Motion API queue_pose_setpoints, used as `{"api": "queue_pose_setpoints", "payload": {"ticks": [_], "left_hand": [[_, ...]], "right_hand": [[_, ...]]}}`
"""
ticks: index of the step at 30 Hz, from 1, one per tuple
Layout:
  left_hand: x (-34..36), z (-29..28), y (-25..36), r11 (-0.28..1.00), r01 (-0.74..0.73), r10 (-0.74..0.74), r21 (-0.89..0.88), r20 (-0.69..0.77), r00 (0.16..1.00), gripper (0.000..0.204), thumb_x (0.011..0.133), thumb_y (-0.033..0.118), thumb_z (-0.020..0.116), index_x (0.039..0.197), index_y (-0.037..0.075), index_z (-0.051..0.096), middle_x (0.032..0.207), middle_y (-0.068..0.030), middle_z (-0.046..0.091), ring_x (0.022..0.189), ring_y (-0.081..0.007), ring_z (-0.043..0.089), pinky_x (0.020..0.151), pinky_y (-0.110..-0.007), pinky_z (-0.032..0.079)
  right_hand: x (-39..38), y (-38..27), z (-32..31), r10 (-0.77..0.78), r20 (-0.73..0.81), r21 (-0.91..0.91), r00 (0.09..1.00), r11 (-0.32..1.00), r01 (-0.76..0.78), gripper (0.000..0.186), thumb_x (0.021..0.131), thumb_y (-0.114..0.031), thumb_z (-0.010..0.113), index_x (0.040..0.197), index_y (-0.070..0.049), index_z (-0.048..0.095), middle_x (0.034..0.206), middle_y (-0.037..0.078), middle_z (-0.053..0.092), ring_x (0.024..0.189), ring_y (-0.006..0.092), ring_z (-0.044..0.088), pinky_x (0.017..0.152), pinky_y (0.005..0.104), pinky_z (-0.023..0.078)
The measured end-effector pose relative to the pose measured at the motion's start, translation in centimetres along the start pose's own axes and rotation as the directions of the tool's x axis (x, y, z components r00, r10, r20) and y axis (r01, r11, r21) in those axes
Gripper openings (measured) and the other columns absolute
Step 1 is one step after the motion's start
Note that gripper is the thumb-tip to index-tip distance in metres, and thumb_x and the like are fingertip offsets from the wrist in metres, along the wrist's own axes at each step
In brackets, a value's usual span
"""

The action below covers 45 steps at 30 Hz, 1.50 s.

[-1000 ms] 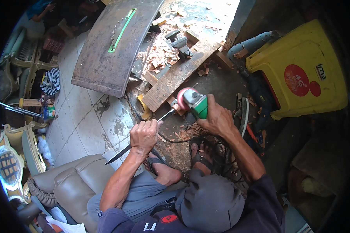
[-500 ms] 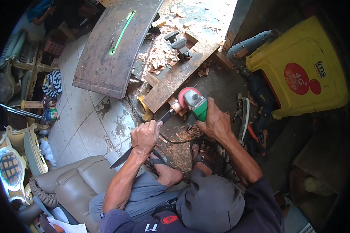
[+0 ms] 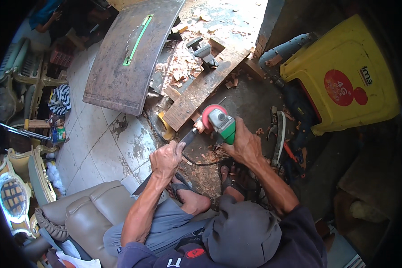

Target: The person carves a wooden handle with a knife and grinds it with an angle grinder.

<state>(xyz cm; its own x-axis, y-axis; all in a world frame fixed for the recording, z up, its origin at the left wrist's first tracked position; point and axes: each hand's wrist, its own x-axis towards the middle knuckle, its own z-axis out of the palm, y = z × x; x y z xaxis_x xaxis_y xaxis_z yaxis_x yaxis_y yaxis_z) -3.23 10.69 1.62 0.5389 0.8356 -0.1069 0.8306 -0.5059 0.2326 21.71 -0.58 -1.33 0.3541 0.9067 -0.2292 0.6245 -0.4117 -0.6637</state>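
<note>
My left hand (image 3: 164, 160) is closed around the dark blade of a long knife (image 3: 189, 136), whose other end shows below my wrist, partly behind my forearm. Beyond the fist, the knife ends in a short pale wooden handle (image 3: 199, 126). My right hand (image 3: 246, 144) grips a green angle grinder (image 3: 228, 131) with a grey metal head. Its reddish disc (image 3: 207, 117) sits at the wooden handle; whether they touch I cannot tell. A wooden plank (image 3: 205, 91) lies just past the disc.
Wood shavings (image 3: 183, 71) cover the ground around a metal vise (image 3: 204, 54). A saw table (image 3: 120, 58) with a green-edged slot stands far left. At right are a yellow plastic stool (image 3: 344, 80) and a dark drill (image 3: 299, 107). A brown cushioned seat (image 3: 94, 210) is near left.
The grinder has tilted and dropped slightly, showing more of its disc face. The knife's lower end has shifted a little toward my forearm. Both grips stay the same.
</note>
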Motion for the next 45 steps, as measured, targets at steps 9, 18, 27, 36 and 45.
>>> {"api": "queue_pose_setpoints", "payload": {"ticks": [9,18,27,36,45], "left_hand": [[0.1,0.2,-0.4,0.995,0.088,-0.087,-0.043,0.028,0.996,0.043,0.1,0.041,0.066,0.076,0.006,0.066,0.063,-0.0217,0.065,0.061,-0.0414,0.069,0.056,-0.051,0.053],[0.3,0.2,-0.4,0.968,0.239,-0.225,-0.077,0.15,0.963,0.049,0.099,0.052,0.062,0.083,0.006,0.071,0.068,-0.0256,0.067,0.069,-0.047,0.069,0.064,-0.055,0.053],[1.1,-0.1,-0.2,0.928,0.352,-0.305,-0.123,0.291,0.907,0.055,0.101,0.053,0.056,0.085,0.004,0.073,0.075,-0.0258,0.071,0.078,-0.0483,0.071,0.074,-0.056,0.055],[1.1,0.5,-0.8,0.892,0.407,-0.328,-0.196,0.338,0.882,0.06,0.099,0.058,0.057,0.083,0.002,0.074,0.073,-0.0259,0.068,0.075,-0.047,0.069,0.07,-0.055,0.052],[1.6,0.6,-1.7,0.863,0.454,-0.347,-0.224,0.39,0.853,0.061,0.099,0.058,0.057,0.085,0.001,0.075,0.075,-0.0257,0.069,0.075,-0.0453,0.069,0.07,-0.053,0.051]], "right_hand": [[-0.8,-1.1,0.8,-0.025,-0.024,0.002,0.999,1.0,0.025,0.088,0.078,-0.027,0.078,0.148,0.001,0.033,0.121,0.029,0.062,0.098,0.0516,0.068,0.083,0.059,0.055],[-0.3,-1.0,0.9,-0.026,-0.04,-0.022,0.999,0.999,0.025,0.09,0.077,-0.026,0.081,0.149,0.003,0.035,0.123,0.028,0.061,0.095,0.0496,0.069,0.08,0.0578,0.056],[-0.5,-0.9,1.2,0.021,-0.119,-0.026,0.993,0.999,-0.024,0.09,0.077,-0.023,0.08,0.15,0.004,0.034,0.123,0.029,0.061,0.094,0.0497,0.069,0.079,0.0572,0.057],[-0.6,-0.3,1.8,0.034,-0.147,-0.007,0.989,0.999,-0.036,0.09,0.077,-0.023,0.08,0.15,0.002,0.033,0.123,0.027,0.062,0.096,0.0501,0.069,0.082,0.0572,0.056],[-0.9,0.0,2.0,0.01,-0.103,-0.009,0.995,1.0,-0.011,0.092,0.075,-0.025,0.081,0.151,0.001,0.035,0.119,0.025,0.063,0.097,0.0499,0.068,0.082,0.0561,0.057]]}}
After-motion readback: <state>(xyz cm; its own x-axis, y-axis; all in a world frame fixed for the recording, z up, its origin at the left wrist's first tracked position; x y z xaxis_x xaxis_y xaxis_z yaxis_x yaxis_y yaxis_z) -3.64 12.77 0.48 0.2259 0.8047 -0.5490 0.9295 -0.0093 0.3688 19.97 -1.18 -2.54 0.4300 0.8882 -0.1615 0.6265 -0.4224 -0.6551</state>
